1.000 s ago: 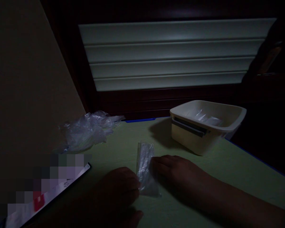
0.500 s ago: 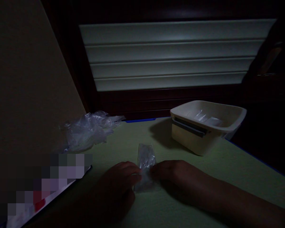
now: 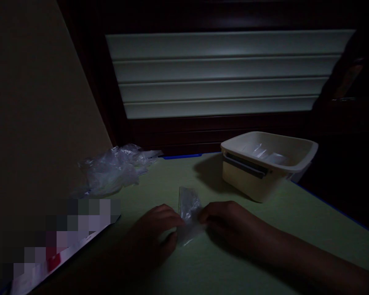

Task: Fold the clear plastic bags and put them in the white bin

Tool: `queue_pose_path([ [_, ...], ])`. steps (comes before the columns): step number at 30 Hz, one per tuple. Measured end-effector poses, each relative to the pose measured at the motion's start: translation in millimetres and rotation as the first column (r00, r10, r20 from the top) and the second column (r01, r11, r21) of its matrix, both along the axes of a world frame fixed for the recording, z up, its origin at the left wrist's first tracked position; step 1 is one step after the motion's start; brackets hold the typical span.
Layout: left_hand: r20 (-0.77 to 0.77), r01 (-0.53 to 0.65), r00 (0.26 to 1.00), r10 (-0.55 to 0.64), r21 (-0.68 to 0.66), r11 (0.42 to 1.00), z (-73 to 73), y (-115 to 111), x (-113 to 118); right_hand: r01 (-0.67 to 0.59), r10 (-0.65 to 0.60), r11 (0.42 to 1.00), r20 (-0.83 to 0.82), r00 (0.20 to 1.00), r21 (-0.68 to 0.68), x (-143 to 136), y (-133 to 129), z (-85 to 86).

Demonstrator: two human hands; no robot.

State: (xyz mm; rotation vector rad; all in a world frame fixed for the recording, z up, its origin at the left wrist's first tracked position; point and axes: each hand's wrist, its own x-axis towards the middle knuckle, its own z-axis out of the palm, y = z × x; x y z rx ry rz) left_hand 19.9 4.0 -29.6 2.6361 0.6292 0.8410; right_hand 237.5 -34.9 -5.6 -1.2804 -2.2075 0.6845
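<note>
A small clear plastic bag (image 3: 190, 203) lies on the green tabletop between my two hands, its lower part creased and slightly turned. At its left edge is my left hand (image 3: 160, 229), fingers bent and thumb curled below them, the tips gripping the film. My right hand (image 3: 226, 219) pinches the bag's right edge between thumb and curled fingers. Dim light hides the exact fingertip contact. Whatever the bag contains, if anything, cannot be made out.
A crumpled heap of clear plastic bags (image 3: 113, 170) lies at the back left. At the back right stands a cream plastic bin (image 3: 244, 178) with a grey handle and clear packets inside. A partly pixelated flat item (image 3: 53, 262) is at lower left. A slatted panel (image 3: 221, 67) rises behind the table.
My right hand has shifted slightly to the right, and the lower part of the bag has skewed with it. My left hand stays nearly in place.
</note>
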Motion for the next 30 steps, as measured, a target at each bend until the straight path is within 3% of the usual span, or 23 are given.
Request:
queue_pose_path([
  [6, -0.041, 0.032, 0.999, -0.031, 0.023, 0.999, -2.4, 6, 0, -0.008, 0.006, 1.0, 0.154, 0.988, 0.011, -1, -7, 1.8],
  [18, -0.111, -0.007, 0.994, 0.005, -0.019, 1.0, 4.6, 3, -1, 0.033, -0.043, 0.998, 0.167, 0.985, 0.063, -5, -9, -0.6],
  [24, -0.165, -0.008, 0.986, 0.01, 0.01, 1.0, 1.7, 2, 0, 0.042, -0.071, 0.985, 0.175, 0.982, 0.166, -11, -6, -9.2],
  [30, -0.143, 0.037, 0.989, -0.028, 0.061, 0.997, 0.0, 2, 0, 0.014, -0.047, 0.987, 0.204, 0.978, 0.16, -9, -5, -7.4],
])
